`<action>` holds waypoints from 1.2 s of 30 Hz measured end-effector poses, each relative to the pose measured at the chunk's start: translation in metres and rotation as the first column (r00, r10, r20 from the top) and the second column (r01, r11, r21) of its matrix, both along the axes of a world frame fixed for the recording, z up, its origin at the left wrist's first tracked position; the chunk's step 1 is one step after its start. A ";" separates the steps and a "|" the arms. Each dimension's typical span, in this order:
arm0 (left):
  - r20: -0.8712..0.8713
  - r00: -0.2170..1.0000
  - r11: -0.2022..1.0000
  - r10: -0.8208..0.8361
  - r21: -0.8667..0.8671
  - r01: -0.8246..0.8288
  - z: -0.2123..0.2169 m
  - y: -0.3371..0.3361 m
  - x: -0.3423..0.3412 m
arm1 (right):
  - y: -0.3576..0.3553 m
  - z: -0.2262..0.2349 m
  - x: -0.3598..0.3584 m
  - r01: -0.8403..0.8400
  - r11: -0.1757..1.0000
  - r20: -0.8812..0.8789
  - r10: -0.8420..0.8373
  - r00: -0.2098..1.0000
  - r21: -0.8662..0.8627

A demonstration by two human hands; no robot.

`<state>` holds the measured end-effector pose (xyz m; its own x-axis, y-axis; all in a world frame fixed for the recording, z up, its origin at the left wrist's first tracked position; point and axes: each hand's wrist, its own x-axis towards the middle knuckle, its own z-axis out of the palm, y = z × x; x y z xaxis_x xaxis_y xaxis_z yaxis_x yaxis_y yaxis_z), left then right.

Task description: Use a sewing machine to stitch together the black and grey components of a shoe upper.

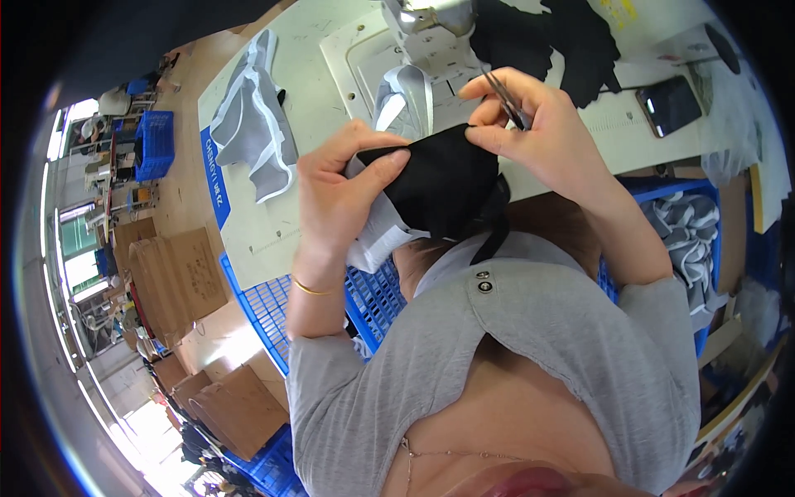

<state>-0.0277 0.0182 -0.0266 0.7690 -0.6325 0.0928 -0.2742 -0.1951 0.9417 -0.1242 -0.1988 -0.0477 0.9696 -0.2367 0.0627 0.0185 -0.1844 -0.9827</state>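
Matte black cloth ran left to right, far edge straight; the left hand pinched it, the right hand touched it, clasping a metal tool.

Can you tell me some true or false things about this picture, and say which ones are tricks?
1. The left hand holds black cloth. True.
2. The right hand is empty. False: it holds a metal tool.
3. The phone lies on the table. True.
4. The bracelet is on the right wrist. False: it's on the left one.
5. The shirt is red. False: it's grey.
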 end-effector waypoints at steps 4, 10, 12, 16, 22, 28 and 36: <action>0.251 0.944 0.975 -0.214 0.113 0.191 0.035 -0.008 0.043 | 0.000 0.005 0.007 -0.219 0.964 -0.018 0.224 0.974 0.150; 0.293 0.833 0.862 -0.469 0.357 0.359 0.067 -0.037 0.091 | 0.017 0.003 0.018 -0.063 0.987 0.084 0.051 0.995 0.148; 0.313 0.801 0.839 -0.510 0.384 0.385 0.074 -0.045 0.103 | 0.017 0.002 0.023 0.029 0.999 0.195 -0.035 0.980 0.031; -0.033 0.875 0.810 -0.484 0.361 0.462 0.073 -0.058 0.121 | 0.014 0.002 0.026 0.057 0.998 0.174 -0.063 0.983 0.038; -0.009 0.838 0.816 -0.545 0.227 0.532 0.067 -0.052 0.147 | 0.016 0.010 0.032 0.084 0.967 0.170 -0.127 0.977 0.241; 0.886 0.160 0.880 -0.434 0.380 0.285 0.073 -0.051 0.163 | 0.011 0.010 0.041 0.048 0.860 0.160 -0.149 0.976 0.508; 0.942 0.293 0.985 -0.162 0.136 0.108 0.075 -0.062 0.155 | 0.009 0.011 0.043 0.012 0.788 0.165 -0.144 0.976 0.615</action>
